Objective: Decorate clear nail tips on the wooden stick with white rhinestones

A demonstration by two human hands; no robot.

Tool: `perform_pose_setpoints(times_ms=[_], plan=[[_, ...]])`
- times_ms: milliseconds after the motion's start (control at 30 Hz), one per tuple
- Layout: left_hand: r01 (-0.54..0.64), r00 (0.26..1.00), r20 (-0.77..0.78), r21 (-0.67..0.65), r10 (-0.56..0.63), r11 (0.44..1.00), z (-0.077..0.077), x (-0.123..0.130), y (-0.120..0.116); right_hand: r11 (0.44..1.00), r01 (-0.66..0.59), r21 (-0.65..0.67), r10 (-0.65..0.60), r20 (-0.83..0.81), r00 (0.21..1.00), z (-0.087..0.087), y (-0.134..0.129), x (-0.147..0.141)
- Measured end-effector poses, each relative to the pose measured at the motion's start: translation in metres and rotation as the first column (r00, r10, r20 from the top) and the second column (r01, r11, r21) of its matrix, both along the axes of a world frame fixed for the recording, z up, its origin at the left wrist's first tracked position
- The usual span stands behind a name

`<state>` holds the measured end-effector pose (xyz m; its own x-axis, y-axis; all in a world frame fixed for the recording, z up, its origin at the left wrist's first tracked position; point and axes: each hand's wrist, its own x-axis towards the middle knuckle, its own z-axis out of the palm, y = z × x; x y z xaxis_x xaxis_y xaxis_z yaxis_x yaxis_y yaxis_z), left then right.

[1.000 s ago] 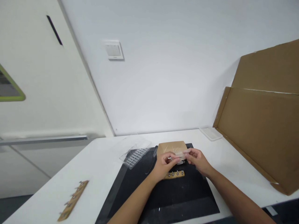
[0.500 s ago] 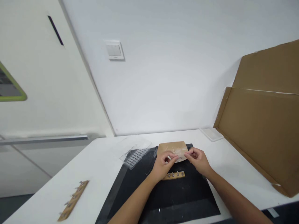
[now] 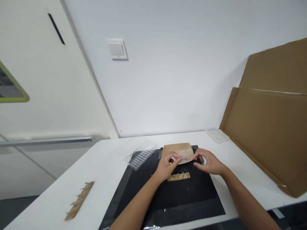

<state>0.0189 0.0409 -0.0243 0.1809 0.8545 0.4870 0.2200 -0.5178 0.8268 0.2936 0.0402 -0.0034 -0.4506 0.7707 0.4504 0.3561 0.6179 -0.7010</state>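
Observation:
My left hand (image 3: 168, 164) is over the front edge of a tan paper-like sheet (image 3: 175, 148), thumb and forefinger pinched together. Whatever may be between them is too small to make out. Clear plastic film (image 3: 186, 154) lies on the sheet just beyond those fingertips. At the sheet's right edge, my right hand (image 3: 208, 162) has thumb and fingers apart, with no object visible in it. In front of both hands, a short wooden strip (image 3: 178, 177) with a row of small metal pegs rests on the black mat (image 3: 182, 201).
A second pegged wooden strip (image 3: 79, 201) lies on the white table (image 3: 103, 179) at left. A clear tray of nail-like tips (image 3: 141, 158) overlaps the mat's back left corner. At right stand a shallow white tray (image 3: 217, 135) and a large open cardboard box (image 3: 266, 124).
My right hand has moved right, away from my left, and its pinch has opened. The left hand stays pinched near the sheet. The view has shifted slightly.

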Motion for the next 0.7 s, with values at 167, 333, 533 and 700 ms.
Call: perform_pose_setpoints(times_ms=[167, 333, 533, 700], plan=[[0.055, 0.998, -0.029, -0.009, -0.056, 0.998, -0.002, 0.001, -0.001, 0.989, 0.135, -0.058, -0.143, -0.182, 0.973, -0.016, 0.005, -0.021], [0.093, 0.994, -0.063, -0.01, -0.093, 0.996, 0.001, 0.004, -0.004, 0.982, 0.084, -0.168, -0.129, -0.279, 0.952, -0.031, 0.006, -0.035], [0.085, 0.989, -0.125, 0.048, -0.078, 0.995, 0.005, 0.005, -0.006, 0.97, 0.134, -0.201, -0.201, -0.362, 0.91, -0.029, 0.003, -0.037], [0.061, 0.981, -0.192, 0.167, -0.028, 0.984, 0.008, 0.004, -0.006, 0.965, 0.2, -0.172, -0.251, -0.364, 0.897, -0.025, 0.001, -0.038]])
